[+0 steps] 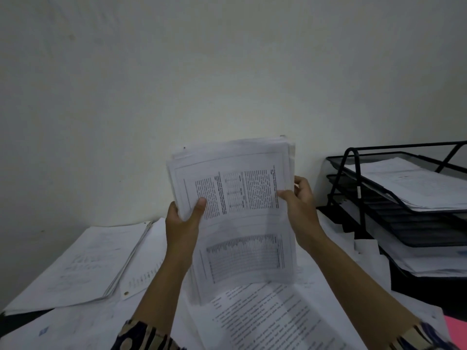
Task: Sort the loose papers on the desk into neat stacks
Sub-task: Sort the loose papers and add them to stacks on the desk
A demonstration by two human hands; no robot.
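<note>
A thick bundle of printed sheets (235, 178) stands upright above the desk, its front page showing text blocks and a table. My left hand (183, 219) grips the bundle's left edge, thumb on the front page. My right hand (299, 202) grips its right edge, thumb on the front and fingers behind. The bundle's lower edge hangs just over loose printed pages (265, 319) spread on the desk. A squared stack of handwritten sheets (80, 266) lies at the left.
A black wire tiered tray (353, 178) stands at the right, with papers (417, 183) in its top tier and more in a lower tier. A pink sheet (458, 329) pokes in at the bottom right. A bare wall rises behind the desk.
</note>
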